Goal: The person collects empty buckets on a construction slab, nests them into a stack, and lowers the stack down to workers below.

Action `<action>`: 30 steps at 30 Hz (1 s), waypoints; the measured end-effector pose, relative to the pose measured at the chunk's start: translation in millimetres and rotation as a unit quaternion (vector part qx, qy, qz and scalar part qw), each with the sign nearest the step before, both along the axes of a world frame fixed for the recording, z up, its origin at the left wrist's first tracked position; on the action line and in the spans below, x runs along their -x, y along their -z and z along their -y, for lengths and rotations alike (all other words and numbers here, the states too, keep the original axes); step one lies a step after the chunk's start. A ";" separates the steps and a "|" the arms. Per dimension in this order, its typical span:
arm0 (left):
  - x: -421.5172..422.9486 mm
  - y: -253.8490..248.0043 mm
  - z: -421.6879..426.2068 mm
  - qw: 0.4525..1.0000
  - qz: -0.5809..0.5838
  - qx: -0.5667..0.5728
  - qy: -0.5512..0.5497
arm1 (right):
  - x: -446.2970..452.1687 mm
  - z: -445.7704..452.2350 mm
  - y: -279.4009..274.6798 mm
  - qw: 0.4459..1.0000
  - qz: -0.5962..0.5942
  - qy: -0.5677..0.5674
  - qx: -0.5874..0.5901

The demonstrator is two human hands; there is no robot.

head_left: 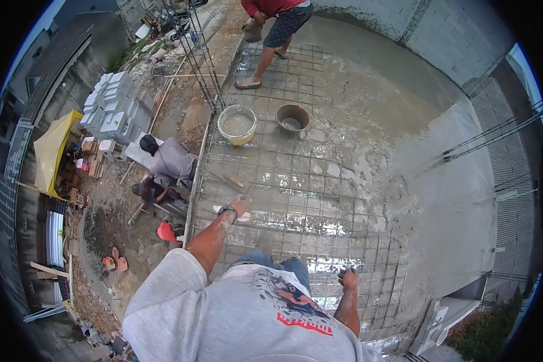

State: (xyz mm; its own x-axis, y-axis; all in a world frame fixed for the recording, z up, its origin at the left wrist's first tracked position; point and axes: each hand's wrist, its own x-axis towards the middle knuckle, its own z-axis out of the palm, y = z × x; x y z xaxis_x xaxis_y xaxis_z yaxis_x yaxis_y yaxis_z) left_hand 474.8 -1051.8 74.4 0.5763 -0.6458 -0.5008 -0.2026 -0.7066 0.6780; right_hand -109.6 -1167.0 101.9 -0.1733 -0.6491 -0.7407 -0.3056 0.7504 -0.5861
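Observation:
My left hand (241, 206), with a dark band on its wrist, reaches forward over the wet steel mesh (311, 160). Its fingers look stretched out, and I see nothing held in them. Just beyond it lies a trowel with a wooden handle (236, 181). On my other side, my right hand (348, 277) hangs low above the mesh, its fingers dark with wet cement, slightly bent and apart. It appears to hold nothing. Farther ahead stand a white bucket (236, 123) with grey liquid and a dark bucket (293, 119) with some grey mix inside.
A co-worker in a red shirt (277, 30) bends with a bucket (251, 30) at the far end. Wet concrete (404, 139) covers the right side. Past the slab's left edge, people (172, 160) work lower down near stacked blocks (117, 108). Rebar columns (202, 60) rise there.

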 end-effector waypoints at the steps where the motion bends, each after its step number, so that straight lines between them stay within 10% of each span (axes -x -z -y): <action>1: -4.5 -10.7 18.9 1.000 -0.010 0.020 -0.011 | -10.0 18.1 -5.5 1.000 -0.005 -0.015 0.009; 5: 7.7 -50.8 40.2 0.994 0.090 0.045 -0.050 | -38.8 49.9 -7.2 0.998 -0.005 -0.051 -0.021; 16: 43.5 32.4 -86.2 0.963 -0.063 -0.261 -0.037 | -15.3 116.6 41.0 0.971 -0.089 -0.116 -0.189; 21: 48.3 -6.5 -40.2 0.969 -0.011 -0.244 0.025 | -12.4 221.3 51.7 0.978 -0.073 -0.144 -0.136; 30: 43.8 -5.6 173.8 0.983 -0.046 -0.009 -0.179 | -44.8 405.3 25.6 0.978 -0.041 -0.197 -0.055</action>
